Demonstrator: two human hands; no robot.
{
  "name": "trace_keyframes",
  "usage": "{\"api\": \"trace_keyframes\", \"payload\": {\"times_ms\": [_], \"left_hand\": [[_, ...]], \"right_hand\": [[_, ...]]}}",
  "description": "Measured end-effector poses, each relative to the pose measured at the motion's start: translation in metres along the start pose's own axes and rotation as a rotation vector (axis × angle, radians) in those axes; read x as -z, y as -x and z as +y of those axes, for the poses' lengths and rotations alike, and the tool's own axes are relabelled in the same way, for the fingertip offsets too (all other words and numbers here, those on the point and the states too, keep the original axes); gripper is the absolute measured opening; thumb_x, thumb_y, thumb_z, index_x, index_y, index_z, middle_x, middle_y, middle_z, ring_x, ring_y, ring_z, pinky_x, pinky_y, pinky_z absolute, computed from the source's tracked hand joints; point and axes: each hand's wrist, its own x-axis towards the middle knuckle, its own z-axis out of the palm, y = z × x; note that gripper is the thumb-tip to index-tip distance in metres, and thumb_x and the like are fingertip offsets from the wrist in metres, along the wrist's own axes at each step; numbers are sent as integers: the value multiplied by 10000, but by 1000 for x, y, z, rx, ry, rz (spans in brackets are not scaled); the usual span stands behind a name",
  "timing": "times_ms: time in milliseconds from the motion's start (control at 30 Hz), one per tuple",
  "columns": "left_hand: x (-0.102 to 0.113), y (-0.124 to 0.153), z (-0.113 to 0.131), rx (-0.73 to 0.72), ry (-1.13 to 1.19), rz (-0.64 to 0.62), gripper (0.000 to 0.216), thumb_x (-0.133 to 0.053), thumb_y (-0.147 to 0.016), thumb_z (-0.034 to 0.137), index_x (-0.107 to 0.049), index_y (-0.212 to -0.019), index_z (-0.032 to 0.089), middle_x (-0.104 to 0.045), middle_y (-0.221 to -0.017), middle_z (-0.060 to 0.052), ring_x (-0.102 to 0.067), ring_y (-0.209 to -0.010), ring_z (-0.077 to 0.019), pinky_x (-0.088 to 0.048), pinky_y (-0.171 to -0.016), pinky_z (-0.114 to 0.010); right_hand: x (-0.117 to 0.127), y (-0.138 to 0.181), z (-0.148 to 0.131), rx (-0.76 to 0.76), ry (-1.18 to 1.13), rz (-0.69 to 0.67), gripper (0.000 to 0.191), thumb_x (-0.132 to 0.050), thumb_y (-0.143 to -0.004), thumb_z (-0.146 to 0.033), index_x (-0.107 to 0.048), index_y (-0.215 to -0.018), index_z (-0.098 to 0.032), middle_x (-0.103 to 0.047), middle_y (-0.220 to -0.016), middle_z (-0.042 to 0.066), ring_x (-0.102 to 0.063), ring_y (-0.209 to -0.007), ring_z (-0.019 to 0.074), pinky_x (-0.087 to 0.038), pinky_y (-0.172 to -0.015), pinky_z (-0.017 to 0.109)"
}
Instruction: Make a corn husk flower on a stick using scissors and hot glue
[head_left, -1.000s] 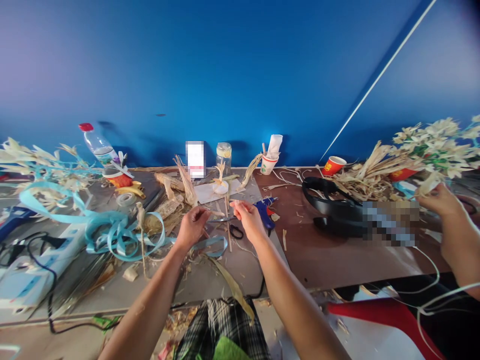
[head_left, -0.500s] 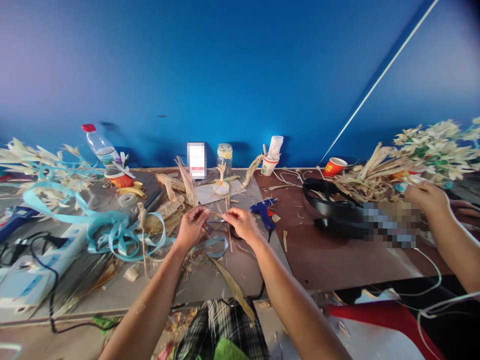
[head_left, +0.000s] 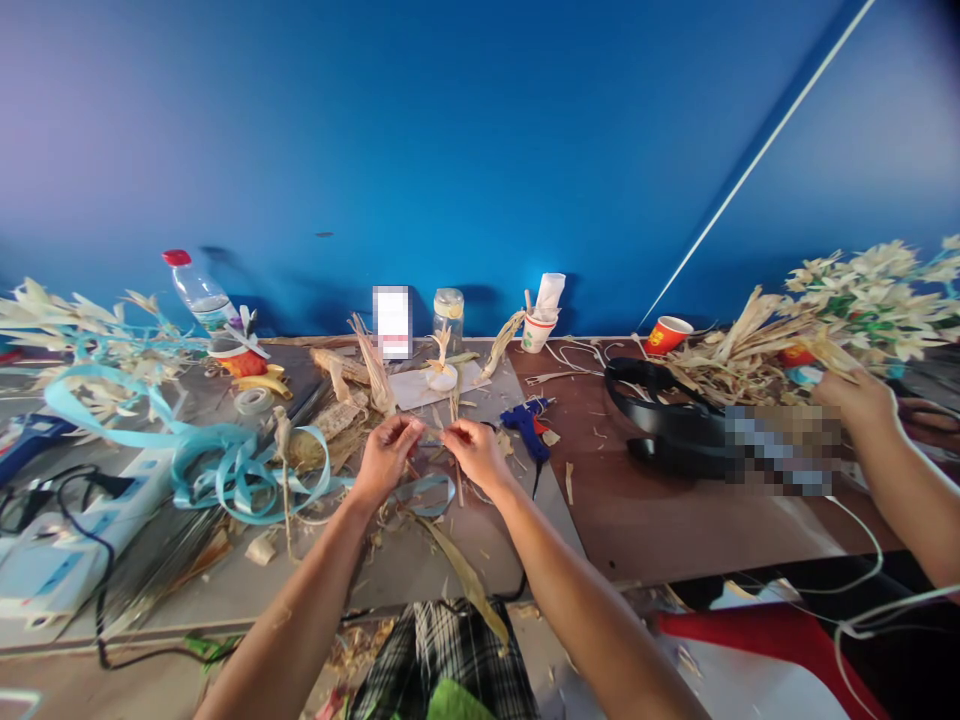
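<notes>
My left hand [head_left: 386, 455] and my right hand [head_left: 474, 453] are close together above the table's middle. Both pinch a thin pale strip of dried husk [head_left: 433, 434] stretched between their fingertips. A thin wooden stick [head_left: 455, 440] lies on the table just behind the hands. Beneath the hands rests a loop of light blue ribbon [head_left: 420, 493]. A blue glue gun [head_left: 525, 425] lies just right of my right hand. A long dried leaf [head_left: 465, 575] hangs over the table's front edge.
Coiled blue ribbon [head_left: 217, 455], a tape roll [head_left: 253, 400] and a water bottle [head_left: 196, 287] are at the left. A glass jar [head_left: 448, 310] and paper cups [head_left: 538, 327] stand at the back. Another person's hand [head_left: 855, 400] reaches into husks [head_left: 742, 350] at right, near a black object [head_left: 660, 410].
My right hand has moved left toward my left hand, so the two fingertips now nearly meet on the strip. The other person's hand at the right has moved up into the husks.
</notes>
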Motion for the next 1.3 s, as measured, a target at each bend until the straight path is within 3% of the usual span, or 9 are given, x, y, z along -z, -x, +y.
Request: {"api": "trace_keyframes", "payload": {"times_ms": [200,433,633,833,967,1100,1300], "left_hand": [[5,-1,-2,-22,-113,-29,273,-536,-787,388,-517,-652,152,-433,-533,47,-383,-511,-81,-304,-512,-211],[2,0,1,-11,-210,-79,281,-530,-779,397,-521,-646,149,-432,-518,50,-378,-497,-81,-297,-492,-207],[0,1,1,-17,-186,-98,257,-562,-750,398,-571,-696,147,-459,-536,42,-398,-499,-87,-313,-487,-207],[2,-1,-3,-11,-126,-45,263,-568,-752,402,-558,-681,149,-447,-519,47,-393,-494,-83,-312,-494,-209],[6,-2,-4,-29,-86,58,253,-558,-767,396,-544,-694,154,-445,-539,47,-396,-507,-82,-320,-514,-211],[6,-2,-7,-26,-80,76,254,-557,-768,401,-540,-697,158,-448,-549,45,-394,-506,-83,-312,-504,-211],[4,-3,-6,-22,-126,97,286,-512,-796,423,-562,-708,156,-479,-571,31,-419,-509,-86,-333,-504,-210]], "right_hand": [[2,4,-8,107,-6,-8,214,-587,-750,-365,-653,-786,-165,-594,-771,21,-514,-684,131,-403,-623,233],[6,6,-15,-67,-257,-133,269,-581,-745,-382,-642,-893,-167,-595,-720,4,-502,-613,118,-391,-555,225],[-3,5,-8,30,-118,-99,239,-618,-697,-282,-618,-906,-165,-571,-717,0,-515,-655,127,-416,-622,244],[-4,3,-8,-7,-132,-88,340,-583,-686,-238,-596,-1020,-173,-531,-650,-25,-478,-585,119,-404,-585,243],[-1,0,-6,-15,-170,-27,332,-578,-687,-269,-626,-1000,-168,-597,-717,7,-509,-629,131,-419,-624,257],[-1,-5,-1,-43,-283,42,283,-571,-694,-318,-656,-918,-167,-655,-815,42,-550,-700,149,-427,-640,261],[6,-14,3,-67,-379,214,259,-569,-684,-373,-633,-790,-146,-535,-592,-9,-419,-524,90,-327,-490,215]]}}
